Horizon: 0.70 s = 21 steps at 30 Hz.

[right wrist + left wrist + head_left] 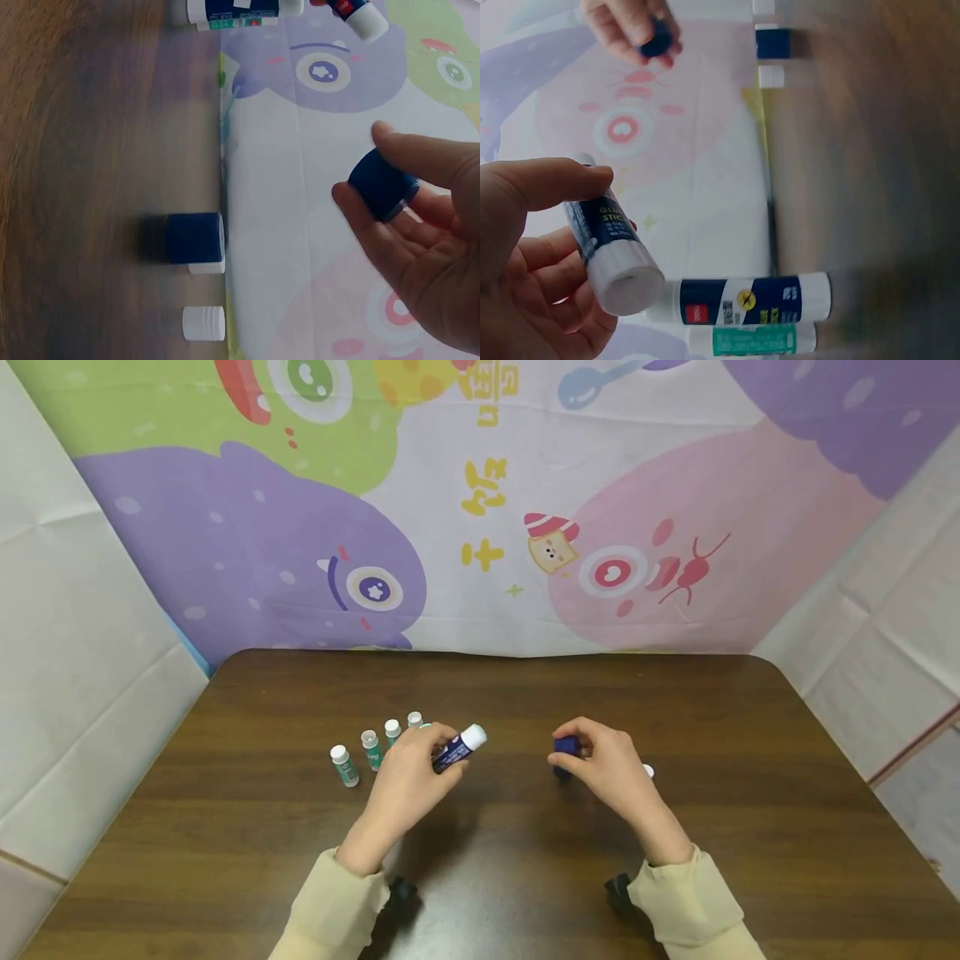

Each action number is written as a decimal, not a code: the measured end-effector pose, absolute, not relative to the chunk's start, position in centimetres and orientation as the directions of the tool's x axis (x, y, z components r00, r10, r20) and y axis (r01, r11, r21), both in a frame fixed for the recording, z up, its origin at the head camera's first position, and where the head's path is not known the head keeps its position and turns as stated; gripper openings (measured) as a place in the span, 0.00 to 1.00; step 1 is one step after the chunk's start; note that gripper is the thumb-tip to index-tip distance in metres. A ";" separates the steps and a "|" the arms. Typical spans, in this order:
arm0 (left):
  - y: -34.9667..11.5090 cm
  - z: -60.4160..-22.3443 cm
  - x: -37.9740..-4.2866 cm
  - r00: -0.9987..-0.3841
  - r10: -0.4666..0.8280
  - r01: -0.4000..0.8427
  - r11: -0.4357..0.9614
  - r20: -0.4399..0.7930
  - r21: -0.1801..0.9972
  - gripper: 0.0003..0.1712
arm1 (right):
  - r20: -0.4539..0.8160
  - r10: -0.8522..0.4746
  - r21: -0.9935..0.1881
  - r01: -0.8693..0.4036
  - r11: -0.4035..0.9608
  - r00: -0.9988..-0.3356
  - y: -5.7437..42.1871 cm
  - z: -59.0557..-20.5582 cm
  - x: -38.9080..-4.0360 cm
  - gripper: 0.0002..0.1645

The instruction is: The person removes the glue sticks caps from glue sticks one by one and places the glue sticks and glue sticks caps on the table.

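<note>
My left hand (pixel 412 772) grips a navy glue stick (pixel 455 752), tilted with its bare white end up and to the right. Thumb and fingers of my right hand (pixel 611 768) pinch a dark blue cap (pixel 382 184), held apart from the glue stick. Below that hand, a second blue cap (pixel 195 238) stands on the table. Near it is a small white cap (pixel 204 324), and another white one shows partly behind the blue cap. Beside my left hand, another navy glue stick (pixel 739 300) stands upright; in the head view that hand mostly covers it.
Several small green-and-white glue sticks (pixel 345 768) stand in a slanting row left of my left hand. The brown wooden table (pixel 247 860) ends at a cartoon-printed cloth (pixel 480 610) at the back. White panels (pixel 75 652) flank both sides.
</note>
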<state>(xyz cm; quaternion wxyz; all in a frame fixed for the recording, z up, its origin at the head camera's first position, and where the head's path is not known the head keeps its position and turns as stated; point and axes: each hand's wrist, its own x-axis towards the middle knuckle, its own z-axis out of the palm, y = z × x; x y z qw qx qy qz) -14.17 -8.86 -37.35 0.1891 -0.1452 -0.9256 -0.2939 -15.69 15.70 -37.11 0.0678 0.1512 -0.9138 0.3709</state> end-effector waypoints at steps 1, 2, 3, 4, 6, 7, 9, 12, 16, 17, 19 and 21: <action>-9.1 -37.3 -14.2 -0.892 0.145 0.366 0.787 0.428 0.496 0.15 | 0.229 -0.224 -0.654 -0.320 0.685 -0.947 15.8 -37.1 -15.7 0.16; -9.2 -37.2 -14.2 -0.896 0.135 0.356 0.788 0.424 0.502 0.15 | 0.219 -0.223 -0.653 -0.312 0.690 -0.950 15.8 -37.2 -15.7 0.16; -9.4 -37.2 -14.2 -0.899 0.127 0.347 0.789 0.419 0.507 0.15 | 0.207 -0.221 -0.650 -0.303 0.697 -0.953 15.9 -37.2 -15.7 0.16; -9.5 -37.1 -14.2 -0.903 0.118 0.337 0.792 0.414 0.509 0.15 | 0.198 -0.222 -0.648 -0.298 0.701 -0.955 15.9 -37.2 -15.8 0.16; -9.8 -37.1 -14.2 -0.908 0.098 0.317 0.797 0.408 0.514 0.15 | 0.186 -0.230 -0.638 -0.296 0.711 -0.955 16.0 -37.3 -15.8 0.16; -9.9 -37.1 -14.2 -0.910 0.090 0.308 0.800 0.405 0.515 0.15 | 0.179 -0.236 -0.629 -0.295 0.719 -0.955 16.0 -37.3 -15.9 0.16; -10.1 -37.1 -14.3 -0.911 0.078 0.298 0.803 0.404 0.516 0.15 | 0.167 -0.246 -0.607 -0.296 0.737 -0.955 16.2 -37.4 -15.9 0.16; -10.3 -37.3 -14.4 -0.912 0.066 0.283 0.815 0.405 0.506 0.16 | 0.156 -0.268 -0.569 -0.309 0.762 -0.951 16.5 -37.5 -16.0 0.16; -10.5 -37.5 -14.5 -0.922 0.058 0.255 0.835 0.384 0.487 0.17 | 0.125 -0.285 -0.542 -0.306 0.783 -0.950 16.9 -37.7 -16.1 0.16; -10.6 -37.6 -14.5 -0.924 0.056 0.248 0.840 0.377 0.483 0.17 | 0.108 -0.286 -0.539 -0.297 0.788 -0.952 16.9 -37.7 -16.1 0.17; -10.7 -37.6 -14.6 -0.929 0.054 0.237 0.845 0.365 0.479 0.17 | 0.072 -0.294 -0.528 -0.287 0.800 -0.953 17.1 -37.7 -16.2 0.17; -10.8 -37.5 -14.6 -0.933 0.058 0.233 0.848 0.355 0.476 0.17 | 0.032 -0.300 -0.512 -0.274 0.814 -0.953 17.2 -37.7 -16.2 0.17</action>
